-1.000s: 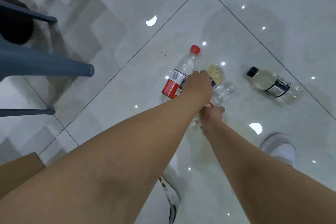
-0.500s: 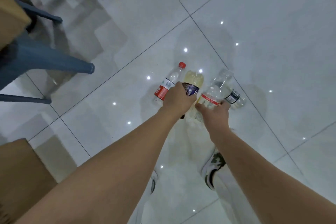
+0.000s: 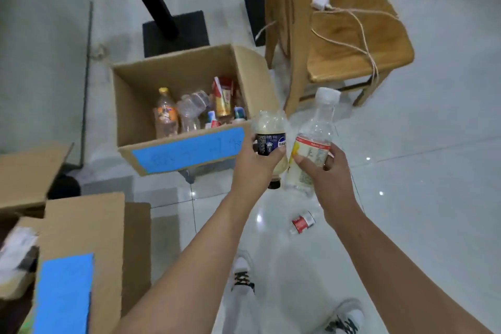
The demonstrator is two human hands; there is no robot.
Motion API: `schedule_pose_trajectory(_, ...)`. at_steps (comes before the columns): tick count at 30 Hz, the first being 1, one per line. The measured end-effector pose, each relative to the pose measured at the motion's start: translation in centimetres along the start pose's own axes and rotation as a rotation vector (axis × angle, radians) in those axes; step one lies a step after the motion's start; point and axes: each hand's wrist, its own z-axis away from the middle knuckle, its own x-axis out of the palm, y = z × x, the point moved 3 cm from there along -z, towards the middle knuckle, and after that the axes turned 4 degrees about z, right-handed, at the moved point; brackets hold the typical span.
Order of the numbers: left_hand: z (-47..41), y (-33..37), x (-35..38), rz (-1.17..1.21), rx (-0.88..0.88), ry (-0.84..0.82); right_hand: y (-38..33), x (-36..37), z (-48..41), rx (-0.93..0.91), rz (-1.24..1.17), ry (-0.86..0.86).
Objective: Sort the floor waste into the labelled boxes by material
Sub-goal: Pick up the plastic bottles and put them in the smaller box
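The left hand's fingers (image 3: 278,154) curl round the middle of a dark-labelled bottle (image 3: 269,141), clamping it on the label; its black cap points down and its pale base up. Just beside it, the right hand's thumb (image 3: 301,159) and fingers wrap a clear bottle (image 3: 318,127) at its red-and-white label, white cap uppermost and tilted slightly away. The two bottles stand close together, nearly touching, and both are in the air above the floor. The left hand (image 3: 253,163) and right hand (image 3: 326,173) reach forward on bare forearms. They are just off the near right corner of an open cardboard box (image 3: 130,106) with a blue label (image 3: 187,153) on its front flap. Several plastic bottles and packets lie inside it. Between the forearms, a small red-labelled bottle (image 3: 303,222) shows above the white tile floor (image 3: 433,171), too blurred to tell more. A second cardboard box (image 3: 103,225) with a blue label sits at lower left. A wooden chair (image 3: 360,43) carrying a white charger and cable (image 3: 321,3) stands beyond the hands.
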Motion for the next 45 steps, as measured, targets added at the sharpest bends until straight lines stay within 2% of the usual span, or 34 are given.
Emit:
schedule_pose_trajectory(3, -1.2, 4.0, -6.2, 0.047, 0.032, 0.089, -4.8, 5.7, 0.5, -0.031, -0.024, -0.064)
schedule_pose_trajectory(6, -2.4, 4.7, -11.0, 0.075, 0.012, 0.175, -6.7, 10.9, 0.7, -0.002, -0.009, -0.097)
schedule_pose_trajectory(13, -8.3, 3.3, -19.3, 0.030, -0.153, 0.268, -6.6, 20.9, -2.4, 0.169, 0.119, -0.199)
schedule_pose_trajectory(18, -12.8, 3.4, -22.9, 0.083, -0.153, 0.343, -7.2, 24.9, -5.7, 0.217, 0.130, -0.206)
schedule_pose_trajectory(23, -15.8, 3.4, -25.1, 0.068, -0.150, 0.345, -8.2, 25.8, -8.1, 0.217, 0.151, -0.184)
schedule_pose_trajectory(28, -16.3, 1.4, -24.1, -0.030, -0.182, 0.197, -7.1, 24.7, -8.1, 0.237, 0.450, -0.299)
schedule_pose_trajectory(32, -15.8, -0.8, -22.3, -0.090, -0.239, 0.079, -6.1, 23.9, -7.6, 0.251, 0.499, -0.332)
schedule_pose_trajectory(36, -15.5, -1.7, -21.3, -0.147, -0.271, 0.058, -5.3, 23.3, -7.5, 0.268, 0.522, -0.357)
schedule_pose_trajectory(39, -15.0, -1.8, -20.8, -0.212, -0.234, 0.057, -5.0, 22.7, -7.2, 0.253, 0.524, -0.365)
schedule_pose_trajectory(45, -13.2, 0.8, -17.5, -0.300, -0.036, 0.033, -4.8, 19.8, -7.8, 0.179, 0.405, -0.257)
